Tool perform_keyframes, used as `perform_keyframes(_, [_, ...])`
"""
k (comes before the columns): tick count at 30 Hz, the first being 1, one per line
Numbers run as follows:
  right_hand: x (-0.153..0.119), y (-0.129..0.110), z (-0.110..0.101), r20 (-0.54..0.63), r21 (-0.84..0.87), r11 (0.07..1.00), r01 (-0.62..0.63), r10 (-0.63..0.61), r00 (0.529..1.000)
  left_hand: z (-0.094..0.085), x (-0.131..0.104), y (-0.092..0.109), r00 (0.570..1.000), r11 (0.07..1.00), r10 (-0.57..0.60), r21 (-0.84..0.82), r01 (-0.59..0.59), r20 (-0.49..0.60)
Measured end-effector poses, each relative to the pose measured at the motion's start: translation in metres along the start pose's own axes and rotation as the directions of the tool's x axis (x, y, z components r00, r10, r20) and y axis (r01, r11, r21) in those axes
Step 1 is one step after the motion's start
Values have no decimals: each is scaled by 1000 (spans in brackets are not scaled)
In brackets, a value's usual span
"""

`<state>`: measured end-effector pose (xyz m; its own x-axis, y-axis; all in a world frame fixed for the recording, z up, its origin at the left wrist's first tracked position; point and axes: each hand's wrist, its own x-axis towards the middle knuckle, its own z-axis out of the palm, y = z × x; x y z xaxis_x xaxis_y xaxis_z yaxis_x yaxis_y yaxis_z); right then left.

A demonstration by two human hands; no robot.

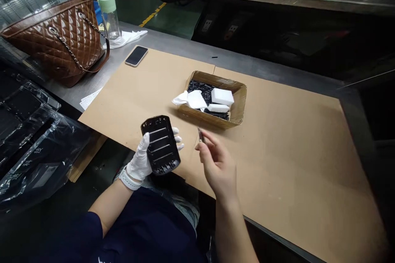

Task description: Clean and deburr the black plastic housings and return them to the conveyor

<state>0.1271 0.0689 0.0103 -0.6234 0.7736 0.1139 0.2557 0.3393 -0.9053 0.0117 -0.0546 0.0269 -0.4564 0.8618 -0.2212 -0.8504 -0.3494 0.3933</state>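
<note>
Navy shirt (148,230) fabric crowds the bottom edge, cut off by the frame, its pale print only partly visible. Gloved in white, the left hand (141,162) grips a tilted black ribbed part (161,148) at the near edge of a brown board (286,156), thumb on one side, fingertips emerging past the other, palm hidden behind. Bare and raised, the right hand (219,166) pinches a slim dark piece (201,135) between thumb and finger, too blurred to identify. Beyond, white blocks (222,96) and a white glove or cloth (196,100), hard to tell which, partly cover black pieces (200,86) in a cardboard box (240,107).
</note>
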Motion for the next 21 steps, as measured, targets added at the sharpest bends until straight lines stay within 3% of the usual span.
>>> perform_keyframes(3, [-16,-42,13,-20,7,980,200,-200,980,5,-5,-8,998,999,-27,19,28,-63])
perform_keyframes(6, [-21,-60,22,-30,-76,940,334,-337,941,9,-9,-15,990,998,-53,39,59,-133])
perform_keyframes(17, [-21,-62,22,-41,-109,906,409,-416,909,19,-17,-17,993,998,-42,34,46,-111])
perform_keyframes(21, [-21,-62,21,-18,-120,901,417,-422,906,22,-17,-18,995,996,-84,5,84,-56])
